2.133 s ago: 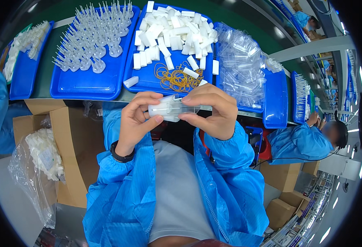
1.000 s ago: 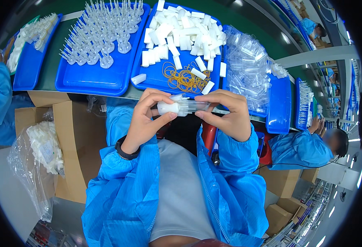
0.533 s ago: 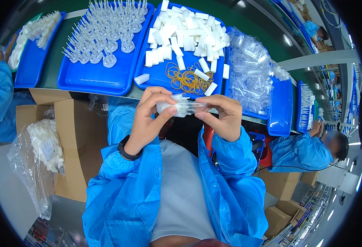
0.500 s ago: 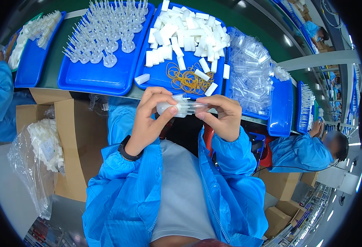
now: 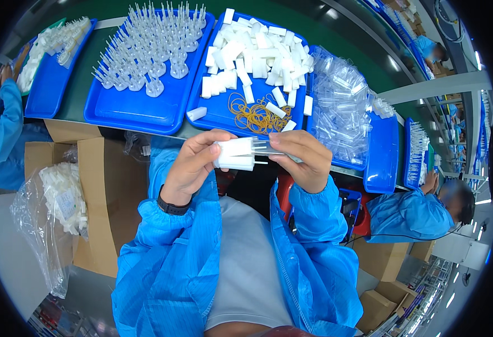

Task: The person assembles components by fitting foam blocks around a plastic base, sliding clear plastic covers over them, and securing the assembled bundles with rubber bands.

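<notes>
My left hand (image 5: 192, 164) is closed round a white plastic part (image 5: 236, 155), made of pale blocks with thin prongs pointing right. Between the thumb and fingers of my right hand (image 5: 305, 160) is a clear, thin plastic piece (image 5: 267, 148), which reaches to the prongs. Whether it touches the white blocks, I cannot tell. Just beyond my hands a blue tray (image 5: 212, 117) carries loose white blocks (image 5: 260, 48) and a tangle of yellow-brown rubber bands (image 5: 257, 116).
A blue tray (image 5: 131, 115) of upright pronged clear parts stands at the left, and clear plastic sleeves (image 5: 339, 104) lie heaped at the right. An open carton (image 5: 97, 208) with bagged white parts is at my lower left. Blue-sleeved people sit on both sides (image 5: 409, 213).
The white part in my left hand has turned, so its blocks and prongs now face up more. My left hand has dropped slightly and shifted left; the right still pinches the clear piece.
</notes>
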Action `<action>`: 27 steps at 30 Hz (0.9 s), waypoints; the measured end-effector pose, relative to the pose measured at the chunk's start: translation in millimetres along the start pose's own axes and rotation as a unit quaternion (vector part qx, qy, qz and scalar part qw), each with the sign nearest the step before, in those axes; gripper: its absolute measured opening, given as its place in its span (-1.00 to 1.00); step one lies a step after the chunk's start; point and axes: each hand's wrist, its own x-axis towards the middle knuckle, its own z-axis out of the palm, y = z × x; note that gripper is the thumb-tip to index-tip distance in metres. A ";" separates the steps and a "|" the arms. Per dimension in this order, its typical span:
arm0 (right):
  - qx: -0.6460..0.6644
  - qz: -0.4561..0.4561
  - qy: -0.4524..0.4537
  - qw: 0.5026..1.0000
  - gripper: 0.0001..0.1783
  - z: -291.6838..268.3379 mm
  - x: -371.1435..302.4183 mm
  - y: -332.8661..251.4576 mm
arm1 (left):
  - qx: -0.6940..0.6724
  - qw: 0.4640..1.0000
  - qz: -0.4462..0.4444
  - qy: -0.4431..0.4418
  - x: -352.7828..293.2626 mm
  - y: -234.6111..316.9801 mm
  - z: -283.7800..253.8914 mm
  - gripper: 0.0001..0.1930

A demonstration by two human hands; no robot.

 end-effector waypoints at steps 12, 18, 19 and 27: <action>-0.017 0.006 -0.016 1.000 -0.70 -6.7 5.8 5.3 | 0.078 0.997 -0.007 0.025 14.4 -6.7 22.0 -0.64; 0.024 -0.014 0.028 0.999 -0.70 -3.8 -3.9 2.7 | -0.143 0.985 -0.081 -0.052 19.0 -32.3 21.1 -0.72; 0.025 -0.020 0.036 0.999 -0.71 -1.8 -4.3 -0.5 | -0.139 0.986 -0.079 -0.055 17.0 -33.6 14.7 -0.72; 0.056 0.102 0.028 0.993 -0.75 -3.2 -22.8 -6.0 | 0.005 0.998 0.017 -0.054 0.8 -14.7 41.4 -0.59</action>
